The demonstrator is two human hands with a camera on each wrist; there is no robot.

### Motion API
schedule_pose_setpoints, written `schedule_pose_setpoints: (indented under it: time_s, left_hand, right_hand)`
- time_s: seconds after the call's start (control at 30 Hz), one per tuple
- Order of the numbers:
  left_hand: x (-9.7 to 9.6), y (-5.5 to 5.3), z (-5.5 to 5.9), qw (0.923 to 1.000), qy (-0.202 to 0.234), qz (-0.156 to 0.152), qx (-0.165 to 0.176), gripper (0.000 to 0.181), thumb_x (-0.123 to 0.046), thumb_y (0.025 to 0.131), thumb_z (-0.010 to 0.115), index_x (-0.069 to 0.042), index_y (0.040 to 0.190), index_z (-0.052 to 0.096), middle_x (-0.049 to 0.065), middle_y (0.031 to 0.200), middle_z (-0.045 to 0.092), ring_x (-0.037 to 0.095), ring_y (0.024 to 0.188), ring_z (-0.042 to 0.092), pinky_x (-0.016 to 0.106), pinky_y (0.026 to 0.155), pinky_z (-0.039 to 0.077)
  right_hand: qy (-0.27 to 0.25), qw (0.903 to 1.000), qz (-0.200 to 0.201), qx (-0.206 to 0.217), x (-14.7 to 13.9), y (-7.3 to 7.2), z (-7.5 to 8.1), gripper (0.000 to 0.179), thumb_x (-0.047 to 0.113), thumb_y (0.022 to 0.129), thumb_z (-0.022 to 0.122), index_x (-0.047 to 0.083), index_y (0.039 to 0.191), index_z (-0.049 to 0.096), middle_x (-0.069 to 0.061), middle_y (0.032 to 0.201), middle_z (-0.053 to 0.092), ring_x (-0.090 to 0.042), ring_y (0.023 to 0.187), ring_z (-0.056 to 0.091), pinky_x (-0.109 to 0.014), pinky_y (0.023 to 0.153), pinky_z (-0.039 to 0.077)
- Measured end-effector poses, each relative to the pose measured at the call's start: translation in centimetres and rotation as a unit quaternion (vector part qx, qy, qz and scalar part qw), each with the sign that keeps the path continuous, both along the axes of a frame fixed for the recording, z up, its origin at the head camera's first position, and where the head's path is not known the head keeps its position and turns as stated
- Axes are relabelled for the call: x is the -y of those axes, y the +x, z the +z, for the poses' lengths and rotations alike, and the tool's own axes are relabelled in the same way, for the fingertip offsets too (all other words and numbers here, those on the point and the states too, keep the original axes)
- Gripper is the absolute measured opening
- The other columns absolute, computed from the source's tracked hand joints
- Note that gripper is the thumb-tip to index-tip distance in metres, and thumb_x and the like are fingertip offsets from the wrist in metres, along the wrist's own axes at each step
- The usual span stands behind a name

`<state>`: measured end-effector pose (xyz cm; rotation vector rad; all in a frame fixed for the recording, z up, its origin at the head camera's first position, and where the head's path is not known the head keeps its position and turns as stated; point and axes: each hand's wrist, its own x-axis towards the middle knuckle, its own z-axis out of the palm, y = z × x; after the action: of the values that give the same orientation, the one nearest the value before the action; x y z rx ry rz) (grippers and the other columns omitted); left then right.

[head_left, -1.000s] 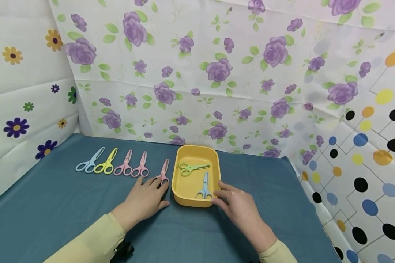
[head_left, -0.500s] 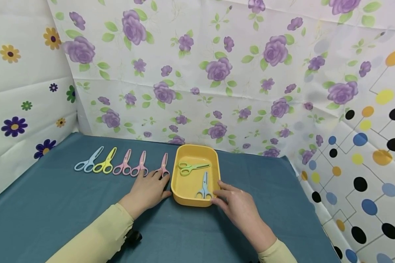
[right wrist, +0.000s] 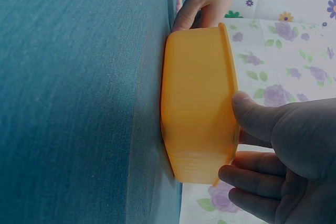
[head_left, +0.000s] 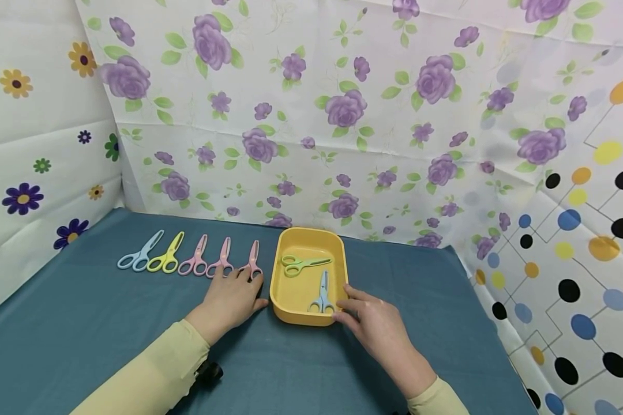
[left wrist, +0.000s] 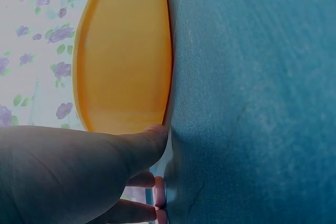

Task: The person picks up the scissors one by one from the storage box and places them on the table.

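Several pairs of scissors lie in a row on the cloth: blue scissors (head_left: 141, 252), yellow scissors (head_left: 166, 253), and three pink ones. My left hand (head_left: 229, 301) lies palm down, its fingertips touching the handles of the rightmost pink scissors (head_left: 253, 259) and reaching the loops of the middle pink scissors (head_left: 221, 260). Its thumb points toward the yellow tray (head_left: 276, 305). At the tray's near right corner, my right hand (head_left: 375, 324) holds the rim between thumb and fingers. Inside the tray are green scissors (head_left: 305, 264) and light blue scissors (head_left: 322, 294).
A dark teal cloth (head_left: 291, 369) covers the table. Flower-printed sheeting (head_left: 311, 109) rises behind it, with a dotted sheet (head_left: 576, 259) at the right and another flowered sheet (head_left: 41, 144) at the left.
My left hand has pushed the rightmost pink scissors away from me, then slightly left, and they stand straighter in line with the row. My right hand stays at the tray corner.
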<state>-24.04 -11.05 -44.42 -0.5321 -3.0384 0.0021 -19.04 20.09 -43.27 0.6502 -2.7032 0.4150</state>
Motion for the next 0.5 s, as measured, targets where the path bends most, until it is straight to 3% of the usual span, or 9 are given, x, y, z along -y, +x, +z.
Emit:
schedule_pose_setpoints:
  time_s: [0.5]
  left_hand:
    - [0.10, -0.02, 0.09, 1.0000, -0.005, 0.000, -0.004, 0.065, -0.053, 0.105, 0.074, -0.007, 0.151, 0.066, 0.023, 0.151, 0.064, 0.048, 0.139, 0.060, 0.081, 0.118, 0.032]
  right_hand:
    - [0.003, 1.0000, -0.004, 0.008, 0.07, -0.06, 0.02, 0.033, 0.034, 0.094, 0.088, 0.013, 0.119, 0.087, -0.012, 0.146, 0.070, -0.032, 0.125, 0.074, -0.054, 0.093, 0.063]
